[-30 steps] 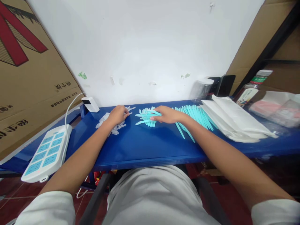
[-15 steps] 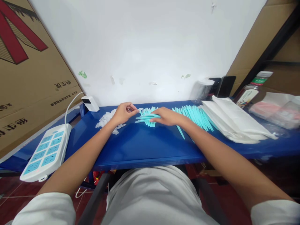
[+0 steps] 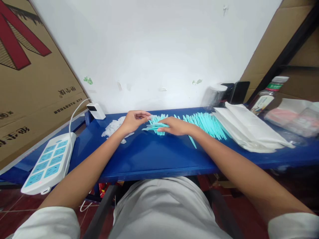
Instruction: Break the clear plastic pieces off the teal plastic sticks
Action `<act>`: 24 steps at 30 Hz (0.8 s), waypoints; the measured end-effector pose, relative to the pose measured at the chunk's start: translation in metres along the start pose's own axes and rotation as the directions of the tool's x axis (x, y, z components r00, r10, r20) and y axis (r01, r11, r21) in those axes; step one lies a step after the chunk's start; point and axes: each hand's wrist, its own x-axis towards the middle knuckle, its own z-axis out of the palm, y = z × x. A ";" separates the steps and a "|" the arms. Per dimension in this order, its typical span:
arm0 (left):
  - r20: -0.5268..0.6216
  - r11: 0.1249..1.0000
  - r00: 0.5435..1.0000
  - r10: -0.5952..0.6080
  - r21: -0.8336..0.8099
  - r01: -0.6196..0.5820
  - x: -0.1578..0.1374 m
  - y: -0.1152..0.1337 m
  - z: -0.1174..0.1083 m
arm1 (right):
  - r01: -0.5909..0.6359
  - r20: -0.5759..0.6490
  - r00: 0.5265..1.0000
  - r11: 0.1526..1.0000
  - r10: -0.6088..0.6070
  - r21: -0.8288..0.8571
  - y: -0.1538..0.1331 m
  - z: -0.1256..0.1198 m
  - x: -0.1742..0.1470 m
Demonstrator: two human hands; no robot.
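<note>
My right hand (image 3: 175, 126) is closed around several slim turquoise plastic sticks (image 3: 154, 126), which point left out of its fingers. Under and behind them, a row of similar turquoise sticks (image 3: 161, 133) lies on the blue table (image 3: 149, 156). My left hand (image 3: 136, 121) pinches thumb and fingers together at the far left end of that row. A small translucent piece (image 3: 154, 117) shows at its fingertips, partly hidden. Left of that hand, a loose pile of translucent plastic pieces (image 3: 113, 126) spreads out, partly covered by my wrist.
A larger heap of turquoise sticks (image 3: 206, 124) lies right of my right hand, with white bags (image 3: 249, 127) beyond. A clear jar (image 3: 216, 94) and a bottle (image 3: 265, 96) stand at the back right. A power strip (image 3: 50, 162) and white device (image 3: 96, 111) sit left.
My left hand has shifted slightly right, towards the stick ends, with its fingers stretched further forward. My right hand has moved a little left with the turquoise sticks.
</note>
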 end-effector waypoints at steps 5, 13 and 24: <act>-0.017 1.000 1.000 0.006 0.005 -0.006 0.000 0.000 0.001 | -0.004 -0.003 1.000 1.000 0.004 -0.002 0.000 0.005 0.002; -0.163 1.000 0.987 -0.002 -0.019 -0.001 0.003 -0.001 -0.001 | -0.060 -0.131 0.990 0.998 0.055 -0.037 0.001 -0.003 0.002; -0.440 0.999 0.897 0.047 0.035 -0.035 0.008 -0.010 -0.005 | -0.484 -0.386 0.843 0.841 0.374 -0.242 0.018 -0.016 0.001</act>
